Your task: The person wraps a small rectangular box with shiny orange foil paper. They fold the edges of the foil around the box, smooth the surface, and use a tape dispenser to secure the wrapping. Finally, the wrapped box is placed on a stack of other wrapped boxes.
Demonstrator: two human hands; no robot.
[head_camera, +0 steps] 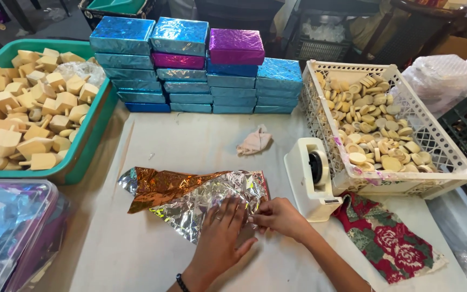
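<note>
- Head view, nearest to me: I see the left hand (pixel 220 232) lying flat, fingers spread, palm pressing down on a foil sheet (pixel 190 197); a dark band circles its wrist.
- I see the right hand (pixel 279 216) just beside it, fingertips pinched on the foil's right edge.
- The foil lies crumpled on the table (pixel 136 254), in front of centre; it is silver, with an orange-copper side folded over at its upper left. I cannot tell whether anything sits under it.
- At the near left corner I see a clear bin (pixel 12 227) holding blue and purple foil.
- To the right of the hands lies a red floral cloth (pixel 385 240), partly tucked under a white tape dispenser (pixel 312 176).
- The dispenser stands just right of the foil, touching a white basket (pixel 406 181).
- I see the basket filled with small pale wooden discs (pixel 368 127).
- Mid-table, beyond the foil and apart from it, lies a small crumpled beige rag (pixel 254 141).
- On the left, a green tray (pixel 85 146) holds a heap of pale wooden tops (pixel 25 116) with short stems, plus a bit of clear plastic at its far side.
- Farthest back, in the middle, I see stacks of foil-wrapped boxes (pixel 190 67), mostly blue, two purple, standing in four columns between tray and basket.
- Beyond the table I see dark crates and clear plastic bags, too dim to tell more.
</note>
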